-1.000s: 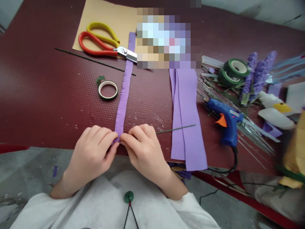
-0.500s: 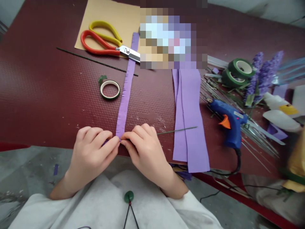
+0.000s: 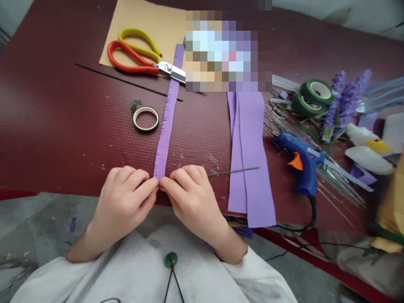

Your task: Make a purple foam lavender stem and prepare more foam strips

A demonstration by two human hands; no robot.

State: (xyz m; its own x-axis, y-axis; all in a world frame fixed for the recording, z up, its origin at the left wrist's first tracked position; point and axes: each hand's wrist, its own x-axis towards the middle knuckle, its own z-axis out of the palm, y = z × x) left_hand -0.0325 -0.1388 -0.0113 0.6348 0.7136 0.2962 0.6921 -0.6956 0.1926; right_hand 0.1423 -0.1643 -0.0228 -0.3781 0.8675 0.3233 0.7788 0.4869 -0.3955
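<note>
Over the table edge, left hand, right hand pinching a purple crepe-paper strip, its end hidden

The lilac paper strip is matt and finely crinkled, the scissor blades bright smooth metal, the scissor handles and glue gun glossy plastic, and the dark red tabletop finely pebbled.

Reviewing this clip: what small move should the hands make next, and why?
Probably the right hand should reach for the green wire lying just beside it, since it and the left hand are pinching the end of the fringed purple strip.
</note>
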